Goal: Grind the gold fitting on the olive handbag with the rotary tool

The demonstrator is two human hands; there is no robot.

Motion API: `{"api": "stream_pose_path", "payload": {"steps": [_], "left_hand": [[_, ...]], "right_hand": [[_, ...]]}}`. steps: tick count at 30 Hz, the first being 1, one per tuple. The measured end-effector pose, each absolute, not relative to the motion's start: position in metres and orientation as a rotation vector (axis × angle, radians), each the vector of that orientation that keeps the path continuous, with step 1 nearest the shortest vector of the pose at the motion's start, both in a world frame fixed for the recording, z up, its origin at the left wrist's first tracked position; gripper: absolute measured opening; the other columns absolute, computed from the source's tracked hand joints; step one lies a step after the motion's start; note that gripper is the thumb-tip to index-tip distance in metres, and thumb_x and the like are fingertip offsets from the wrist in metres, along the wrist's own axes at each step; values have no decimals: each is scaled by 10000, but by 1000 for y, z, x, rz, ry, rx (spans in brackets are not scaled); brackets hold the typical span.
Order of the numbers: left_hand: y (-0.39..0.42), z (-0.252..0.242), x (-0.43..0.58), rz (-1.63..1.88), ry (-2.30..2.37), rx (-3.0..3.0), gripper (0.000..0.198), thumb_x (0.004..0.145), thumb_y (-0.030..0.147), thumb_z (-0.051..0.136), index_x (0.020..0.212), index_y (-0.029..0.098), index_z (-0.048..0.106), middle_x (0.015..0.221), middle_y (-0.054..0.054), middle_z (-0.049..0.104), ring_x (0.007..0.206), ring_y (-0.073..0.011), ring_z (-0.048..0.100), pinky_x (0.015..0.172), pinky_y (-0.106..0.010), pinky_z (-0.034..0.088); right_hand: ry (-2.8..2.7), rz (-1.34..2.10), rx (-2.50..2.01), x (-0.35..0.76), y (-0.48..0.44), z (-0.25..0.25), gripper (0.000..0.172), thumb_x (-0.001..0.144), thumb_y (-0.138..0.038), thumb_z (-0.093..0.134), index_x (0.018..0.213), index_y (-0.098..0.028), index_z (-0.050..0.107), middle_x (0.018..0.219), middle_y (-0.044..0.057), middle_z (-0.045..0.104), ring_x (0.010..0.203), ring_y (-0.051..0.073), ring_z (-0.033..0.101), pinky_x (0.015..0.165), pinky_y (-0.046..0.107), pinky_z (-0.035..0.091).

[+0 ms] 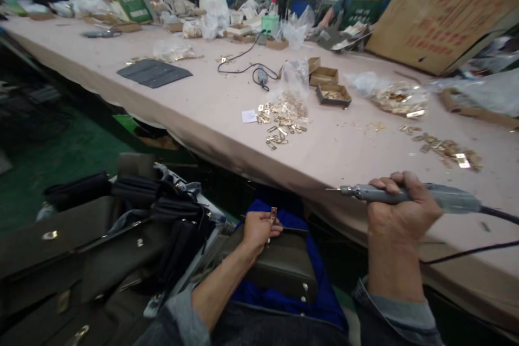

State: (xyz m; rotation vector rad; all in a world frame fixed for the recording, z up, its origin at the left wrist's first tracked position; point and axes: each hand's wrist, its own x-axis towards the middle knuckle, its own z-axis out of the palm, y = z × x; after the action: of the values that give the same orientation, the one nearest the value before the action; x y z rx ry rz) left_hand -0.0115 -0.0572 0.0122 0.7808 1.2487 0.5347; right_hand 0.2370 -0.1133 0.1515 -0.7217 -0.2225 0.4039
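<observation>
My right hand (399,208) is wrapped round a grey electric screwdriver (441,196) above the table's front edge. Its thin bit points left, and a black cord runs off to the right. My left hand (258,231) pinches a small gold metal plate (273,213) over a dark olive bag (284,262) on my lap. Part of the bag is hidden under that hand. Two shiny metal fittings (305,287) show near the bag's lower right. Blue cloth (324,286) lies under the bag.
Olive bags (93,221) are heaped at my left. On the long table (211,102) lie loose gold plates (279,132), small cardboard boxes (334,95), a dark flat panel (154,73) and another corded tool (261,77). A large carton (441,16) leans at right. A co-worker (365,0) sits opposite.
</observation>
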Motion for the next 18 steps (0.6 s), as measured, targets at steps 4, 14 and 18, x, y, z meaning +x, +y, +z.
{"api": "stream_pose_path", "payload": {"steps": [4, 14, 18], "left_hand": [[-58, 8, -12, 530, 1269, 760, 68, 810, 34, 661, 759, 43, 705, 701, -124, 717, 588, -192, 722, 489, -186, 556], [-58, 14, -16, 547, 1253, 694, 193, 730, -82, 580, 821, 21, 716, 759, -149, 737, 581, -206, 720, 483, -215, 559], [-58, 17, -17, 552, 1252, 683, 209, 722, -95, 568, 812, 22, 716, 753, -145, 735, 583, -204, 718, 477, -210, 556]], "right_hand": [[-254, 535, -814, 161, -112, 140, 237, 707, -120, 744, 842, -188, 561, 692, -44, 496, 524, 88, 435, 544, 235, 475], [-501, 505, -1018, 85, -89, 78, 200, 821, -224, 788, 886, -167, 608, 635, -43, 533, 481, 116, 510, 535, 287, 467], [-518, 505, -1036, 83, -87, 72, 185, 831, -214, 780, 891, -161, 613, 645, -39, 533, 491, 115, 514, 546, 293, 473]]}}
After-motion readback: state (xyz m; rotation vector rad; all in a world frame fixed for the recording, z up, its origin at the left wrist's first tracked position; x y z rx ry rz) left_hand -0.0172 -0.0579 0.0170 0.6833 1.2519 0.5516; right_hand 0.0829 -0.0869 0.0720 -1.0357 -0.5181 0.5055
